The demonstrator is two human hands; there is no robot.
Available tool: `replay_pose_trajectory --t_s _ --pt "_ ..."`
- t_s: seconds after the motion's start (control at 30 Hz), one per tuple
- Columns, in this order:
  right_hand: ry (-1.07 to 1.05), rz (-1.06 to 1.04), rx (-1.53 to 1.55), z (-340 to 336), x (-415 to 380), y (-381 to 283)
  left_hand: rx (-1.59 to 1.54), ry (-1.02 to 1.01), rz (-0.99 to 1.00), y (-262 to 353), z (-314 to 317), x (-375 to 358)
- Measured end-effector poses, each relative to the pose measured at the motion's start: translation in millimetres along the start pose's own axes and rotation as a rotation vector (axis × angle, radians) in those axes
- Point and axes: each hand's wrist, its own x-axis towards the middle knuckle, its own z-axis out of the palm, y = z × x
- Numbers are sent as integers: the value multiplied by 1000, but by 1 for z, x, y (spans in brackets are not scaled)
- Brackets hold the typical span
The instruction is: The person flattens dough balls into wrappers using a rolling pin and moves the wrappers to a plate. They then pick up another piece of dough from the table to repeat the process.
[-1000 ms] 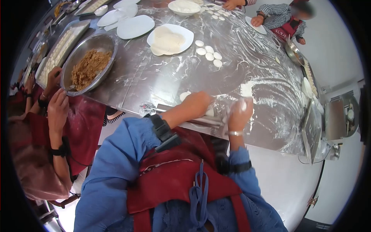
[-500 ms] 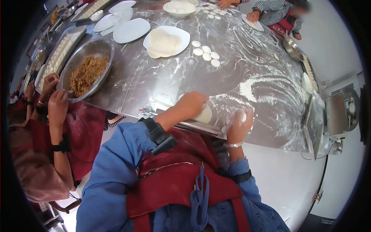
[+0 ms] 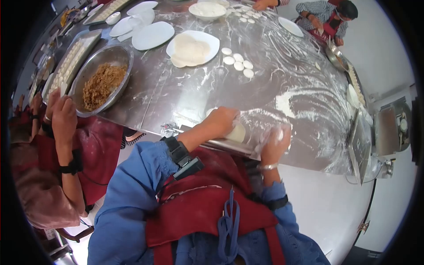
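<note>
My left hand (image 3: 223, 122) is closed over a thin round dough wrapper (image 3: 239, 133) near the table's front edge, and its fingertips are mostly hidden. Part of the wrapper shows between my two hands. To its right my right hand (image 3: 277, 142), dusted with flour, is curled closed just above the table; whatever it holds is hidden by the fingers. Beyond my hands, several small flattened dough pieces (image 3: 238, 62) lie in a group. A white plate (image 3: 213, 45) behind them carries a stack of rolled dough wrappers (image 3: 191, 48).
At left stands a steel bowl (image 3: 125, 73) of brown filling (image 3: 104, 84), beside a tray (image 3: 90, 42) of dumplings. A co-worker's hands (image 3: 62, 112) work near that bowl. White plates (image 3: 153, 35) and a flour bowl (image 3: 206, 11) are farther back. Another person (image 3: 329, 20) stands at far right.
The view has shifted slightly. My hands stay in almost the same places over the wrapper. At far right, the other person's hand has drawn back from a white plate.
</note>
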Motion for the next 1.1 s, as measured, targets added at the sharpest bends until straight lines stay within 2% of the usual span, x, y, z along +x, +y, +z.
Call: replay_pose_trajectory --t_s 0.07,0.1,0.13,0.2,0.23,0.3,0.37,0.43,0.47,0.5,0.53,0.57,0.6,0.63,0.67,0.73,0.8,0.83,0.9,0.93,0.97,1.07,1.1 --pt "-22 -134 -110 10 20 2 -6 -34 -24 4 10 -2" --pt "-14 -308 -280 21 35 0 -1 21 21 3 20 3" --pt "-17 -324 -269 24 40 -1 5 86 62 6 24 7" --pt "38 -394 -352 34 49 1 54 110 22 7 27 6" --pt "59 -485 -355 27 45 8 71 64 61 4 26 3" --pt "-16 -425 -294 9 28 7 100 42 91 -2 14 2" --pt "-72 -278 -51 -4 13 21 19 -82 135 -6 0 -7" --pt "-65 -298 -44 -2 9 17 -133 -101 30 -3 -41 -4" --pt "-52 -318 -49 -4 4 15 -37 122 220 -35 -44 9" --pt "-54 -287 -65 -2 6 11 -319 184 21 -40 -69 12" --pt "-48 -274 -70 -1 7 9 -301 374 -104 -39 -96 16" --pt "-67 -224 -35 1 10 6 -524 514 -216 -51 -114 21" --pt "-88 -176 2 2 13 5 -292 643 -273 -56 -126 20" --pt "-77 -213 -42 4 19 12 -54 767 -325 -58 -131 19" --pt "-77 -211 -41 6 23 12 -52 766 -326 -59 -128 16" --pt "-94 -164 15 10 25 6 45 293 -183 -48 -114 -1" --pt "-81 -224 -37 14 25 -2 -121 -37 -57 -45 -81 -9" --pt "-67 -286 -97 14 25 -4 -122 -46 -52 -42 -70 -12" --pt "-63 -247 -101 12 23 -1 124 -106 161 -36 -51 -16" --pt "-71 -215 -96 10 23 1 119 -115 173 -35 -48 -16" --pt "-54 -287 -155 6 26 14 207 -114 166 -35 -49 -17" --pt "-46 -254 -118 5 21 13 300 -80 181 -42 -60 -13" --pt "-31 -228 -90 7 19 9 297 -90 33 -44 -64 -10"
